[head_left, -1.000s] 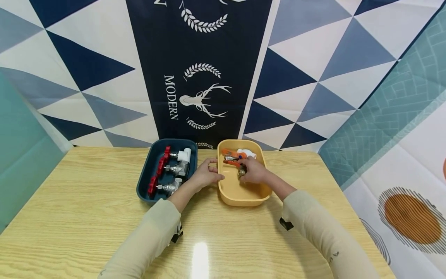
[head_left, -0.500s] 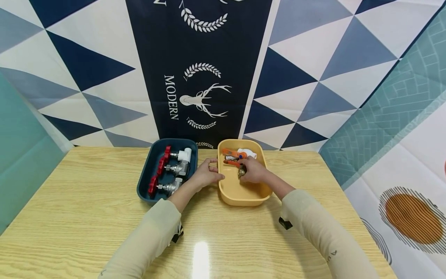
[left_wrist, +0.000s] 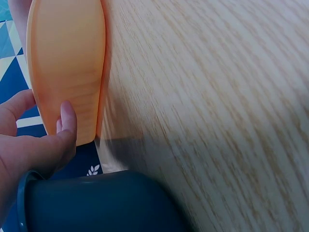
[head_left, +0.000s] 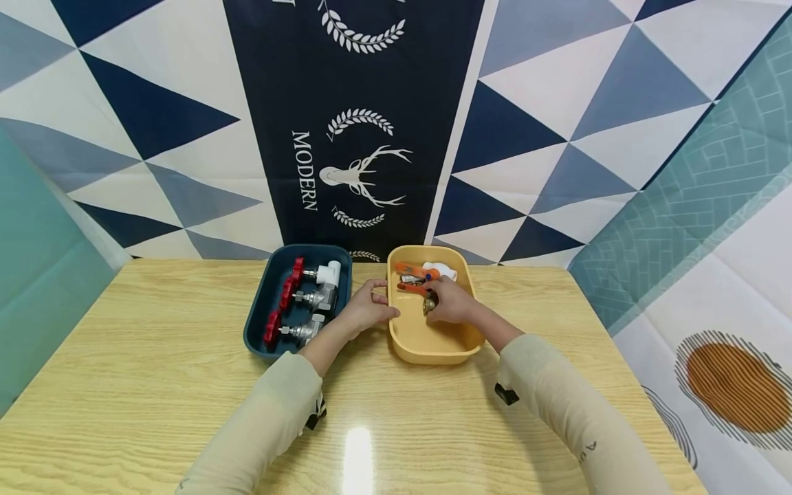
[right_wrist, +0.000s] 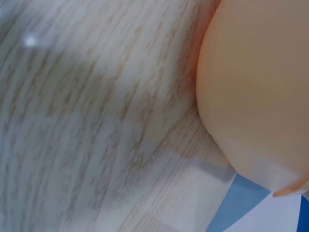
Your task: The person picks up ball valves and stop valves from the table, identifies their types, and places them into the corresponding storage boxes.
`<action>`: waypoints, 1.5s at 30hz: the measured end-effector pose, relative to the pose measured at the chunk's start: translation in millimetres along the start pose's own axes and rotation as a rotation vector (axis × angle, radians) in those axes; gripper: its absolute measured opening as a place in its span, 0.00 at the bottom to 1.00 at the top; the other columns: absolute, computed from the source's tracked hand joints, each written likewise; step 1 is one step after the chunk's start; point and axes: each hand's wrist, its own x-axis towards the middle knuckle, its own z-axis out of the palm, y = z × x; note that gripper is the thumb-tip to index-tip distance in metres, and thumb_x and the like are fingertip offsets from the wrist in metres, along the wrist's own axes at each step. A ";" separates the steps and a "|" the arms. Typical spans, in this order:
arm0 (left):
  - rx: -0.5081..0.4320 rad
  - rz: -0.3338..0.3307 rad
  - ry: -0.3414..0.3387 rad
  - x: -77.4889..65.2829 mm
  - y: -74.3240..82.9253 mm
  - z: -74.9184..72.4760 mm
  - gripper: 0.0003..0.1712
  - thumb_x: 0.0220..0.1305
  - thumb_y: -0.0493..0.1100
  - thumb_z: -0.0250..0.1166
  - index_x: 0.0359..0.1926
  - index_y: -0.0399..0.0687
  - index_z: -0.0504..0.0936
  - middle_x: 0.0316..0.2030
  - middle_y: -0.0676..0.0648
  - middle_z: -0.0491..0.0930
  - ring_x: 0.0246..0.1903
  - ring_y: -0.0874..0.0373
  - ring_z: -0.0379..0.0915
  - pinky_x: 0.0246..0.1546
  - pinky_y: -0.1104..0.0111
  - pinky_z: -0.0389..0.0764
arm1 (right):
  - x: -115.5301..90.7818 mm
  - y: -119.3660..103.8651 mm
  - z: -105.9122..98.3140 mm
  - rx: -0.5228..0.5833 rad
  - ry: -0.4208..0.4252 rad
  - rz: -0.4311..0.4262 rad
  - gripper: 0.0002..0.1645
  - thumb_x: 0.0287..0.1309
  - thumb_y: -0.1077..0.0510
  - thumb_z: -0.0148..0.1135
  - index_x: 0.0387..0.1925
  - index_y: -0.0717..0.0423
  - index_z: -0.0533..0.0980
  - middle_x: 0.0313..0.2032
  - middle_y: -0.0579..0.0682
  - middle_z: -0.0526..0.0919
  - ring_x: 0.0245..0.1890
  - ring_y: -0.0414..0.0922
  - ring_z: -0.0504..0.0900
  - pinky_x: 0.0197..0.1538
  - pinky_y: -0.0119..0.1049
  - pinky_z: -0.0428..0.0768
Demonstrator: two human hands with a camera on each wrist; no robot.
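Note:
In the head view my right hand (head_left: 450, 300) reaches into a yellow plastic bin (head_left: 433, 357) and holds a small brass valve (head_left: 428, 306) with an orange-red lever. Its fingers cover much of the valve body. Right behind it lie an orange lever handle (head_left: 416, 271), a metal fitting and a white plastic piece (head_left: 442, 271). My left hand (head_left: 366, 307) is at the bin's left wall. The left wrist view shows its thumb going over the rim and its fingers (left_wrist: 69, 118) against the outer wall. The right wrist view shows the bin's outer side (right_wrist: 260, 96), with the right hand almost hidden.
Left of the yellow bin stands a dark blue bin (head_left: 254, 326) holding several angled valves with red handwheels (head_left: 286, 292), one with a white body. Both bins stand at the back of the wood-grain table (head_left: 155, 385), close to a patterned cloth backdrop (head_left: 346, 103).
The view shifts very slightly. Both hands, the brass valve and the bins stay in the same places.

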 end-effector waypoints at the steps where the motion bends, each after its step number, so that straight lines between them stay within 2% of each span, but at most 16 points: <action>1: 0.002 0.000 0.001 0.0 0.0 -0.1 0.40 0.53 0.34 0.68 0.65 0.47 0.61 0.47 0.39 0.74 0.39 0.53 0.75 0.38 0.68 0.79 | 0.0 0.0 -0.1 0.002 -0.001 0.001 0.40 0.39 0.60 0.72 0.58 0.65 0.70 0.53 0.64 0.72 0.49 0.52 0.70 0.53 0.44 0.73; 14: 0.008 0.001 0.001 0.6 0.3 -0.4 0.41 0.53 0.35 0.68 0.66 0.45 0.60 0.48 0.38 0.73 0.39 0.54 0.74 0.36 0.70 0.78 | 3.4 1.9 1.2 0.017 -0.014 0.026 0.40 0.39 0.59 0.71 0.58 0.65 0.70 0.55 0.64 0.71 0.52 0.52 0.70 0.56 0.44 0.73; 28: 0.025 0.000 0.006 -0.1 -0.2 0.7 0.39 0.53 0.35 0.68 0.65 0.48 0.62 0.46 0.40 0.74 0.39 0.54 0.74 0.35 0.71 0.77 | 0.0 1.3 1.0 0.023 -0.008 0.025 0.39 0.39 0.59 0.72 0.57 0.66 0.71 0.52 0.63 0.73 0.52 0.53 0.69 0.57 0.45 0.71; 32: 0.025 -0.001 0.004 -0.6 0.3 1.0 0.40 0.53 0.35 0.68 0.65 0.47 0.61 0.47 0.39 0.74 0.39 0.54 0.75 0.36 0.70 0.78 | 0.1 1.4 1.4 0.021 -0.005 0.003 0.38 0.38 0.61 0.72 0.56 0.65 0.72 0.46 0.59 0.75 0.44 0.50 0.70 0.47 0.39 0.73; 35: 0.024 -0.006 0.005 -0.9 1.1 1.0 0.40 0.53 0.35 0.69 0.65 0.48 0.61 0.47 0.39 0.74 0.39 0.53 0.75 0.37 0.69 0.78 | 0.2 1.5 1.4 0.019 -0.002 -0.015 0.36 0.39 0.61 0.71 0.55 0.65 0.73 0.41 0.57 0.75 0.39 0.48 0.69 0.40 0.36 0.70; 42: 0.016 -0.013 -0.004 -1.3 0.5 1.2 0.40 0.53 0.35 0.68 0.66 0.47 0.61 0.47 0.39 0.73 0.38 0.54 0.74 0.39 0.68 0.78 | -1.6 1.3 3.9 0.042 0.005 0.024 0.40 0.41 0.60 0.71 0.59 0.63 0.70 0.51 0.61 0.73 0.44 0.49 0.68 0.45 0.37 0.71; 45: 0.012 -0.017 -0.006 -0.9 -0.6 1.9 0.40 0.53 0.35 0.68 0.66 0.48 0.61 0.47 0.40 0.73 0.38 0.54 0.74 0.38 0.68 0.78 | -1.9 1.8 6.6 0.048 0.012 0.028 0.40 0.40 0.58 0.72 0.59 0.63 0.70 0.50 0.61 0.73 0.43 0.49 0.68 0.43 0.36 0.70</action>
